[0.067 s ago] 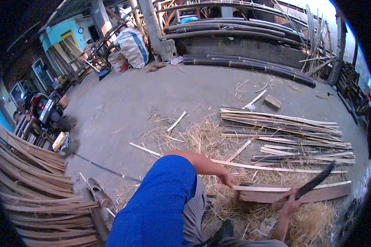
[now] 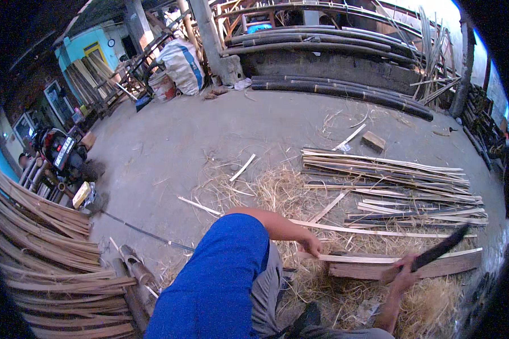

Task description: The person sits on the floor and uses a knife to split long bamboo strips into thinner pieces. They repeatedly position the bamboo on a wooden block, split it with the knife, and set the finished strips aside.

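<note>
My left hand (image 2: pixel 310 246) is closed round the left end of a pale bamboo strip (image 2: pixel 367 259). The strip lies along the top of a wooden block (image 2: pixel 356 270). My right hand (image 2: pixel 400 274) grips a machete (image 2: pixel 439 249) by its handle, near the block's front side. Its dark, broad blade points up and to the right, crossing over the strip's right part. Most of the handle is hidden in my fingers. Beyond the block, another long pale strip (image 2: pixel 379 230) lies across the shavings.
Thin shavings (image 2: pixel 280 189) cover the floor around the block. Bundled split bamboo strips (image 2: pixel 379 169) lie beyond it. A brick (image 2: pixel 373 141) sits farther off. Curved strips (image 2: pixel 45 254) are stacked at left, near a motorbike (image 2: pixel 59 150). Dark bamboo poles (image 2: pixel 333 90) lie at the back.
My right hand has shifted slightly right with the machete, and the blade tip has moved right and a little lower. My left hand and the strip look unmoved.
</note>
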The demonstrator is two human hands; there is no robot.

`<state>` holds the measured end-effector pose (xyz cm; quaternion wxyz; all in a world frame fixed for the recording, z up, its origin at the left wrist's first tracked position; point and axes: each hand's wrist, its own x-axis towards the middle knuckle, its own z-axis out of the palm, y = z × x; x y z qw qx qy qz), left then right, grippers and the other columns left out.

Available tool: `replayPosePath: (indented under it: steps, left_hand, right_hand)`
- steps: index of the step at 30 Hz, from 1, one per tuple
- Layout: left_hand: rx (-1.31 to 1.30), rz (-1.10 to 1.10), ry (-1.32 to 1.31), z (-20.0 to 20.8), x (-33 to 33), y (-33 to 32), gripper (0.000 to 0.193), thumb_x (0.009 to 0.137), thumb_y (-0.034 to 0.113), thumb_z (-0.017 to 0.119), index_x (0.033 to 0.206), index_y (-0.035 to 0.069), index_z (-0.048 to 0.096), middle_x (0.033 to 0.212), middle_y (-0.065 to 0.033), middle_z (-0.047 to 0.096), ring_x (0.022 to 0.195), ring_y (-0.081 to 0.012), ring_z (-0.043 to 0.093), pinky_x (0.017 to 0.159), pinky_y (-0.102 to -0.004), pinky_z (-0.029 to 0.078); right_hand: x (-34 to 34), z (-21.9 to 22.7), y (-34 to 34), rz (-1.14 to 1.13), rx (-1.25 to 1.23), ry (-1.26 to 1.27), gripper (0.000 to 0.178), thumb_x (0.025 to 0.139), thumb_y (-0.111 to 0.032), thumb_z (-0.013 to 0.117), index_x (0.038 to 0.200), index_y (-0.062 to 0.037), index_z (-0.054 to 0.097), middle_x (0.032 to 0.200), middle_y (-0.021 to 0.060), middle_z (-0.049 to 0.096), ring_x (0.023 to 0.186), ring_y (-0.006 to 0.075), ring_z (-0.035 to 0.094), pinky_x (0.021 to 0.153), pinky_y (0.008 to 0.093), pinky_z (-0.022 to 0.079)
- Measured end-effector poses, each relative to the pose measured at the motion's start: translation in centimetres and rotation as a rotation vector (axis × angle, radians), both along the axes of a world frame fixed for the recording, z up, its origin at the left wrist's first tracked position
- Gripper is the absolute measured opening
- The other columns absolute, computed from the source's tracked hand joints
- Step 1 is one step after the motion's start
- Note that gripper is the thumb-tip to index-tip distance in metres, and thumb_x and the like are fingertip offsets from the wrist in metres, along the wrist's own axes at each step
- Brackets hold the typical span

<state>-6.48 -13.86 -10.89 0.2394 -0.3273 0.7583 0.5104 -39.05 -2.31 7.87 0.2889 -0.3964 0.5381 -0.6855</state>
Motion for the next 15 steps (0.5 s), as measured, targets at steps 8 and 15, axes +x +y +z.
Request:
replayPosePath:
  steps: [8,15]
  left_hand:
    - [0.175,0.464,0.148,3.2,1.8,-4.9,0.035,0.091,0.033,0.054,0.078,0.000,0.058,0.064,-0.0097,0.059,0.049,-0.0186,0.055,0.043,-0.0342,0.046]
    - [0.000,0.398,0.090,7.5,4.2,-4.7,0.036,0.091,0.035,0.053,0.091,0.002,0.067,0.063,-0.0070,0.058,0.052,-0.0164,0.055,0.046,-0.0348,0.048]
  right_hand:
    - [-0.4,-11.1,-5.8,0.139,-0.359,-0.714,0.014,0.094,-0.019,0.055,0.090,-0.0058,0.052,0.087,0.0035,0.057,0.076,0.0127,0.054,0.072,0.0284,0.047]
    - [6.8,-12.3,1.5,0.087,0.107,0.016,0.012,0.092,-0.011,0.058,0.091,-0.0021,0.050,0.073,0.0053,0.054,0.056,0.0118,0.053,0.052,0.0272,0.047]
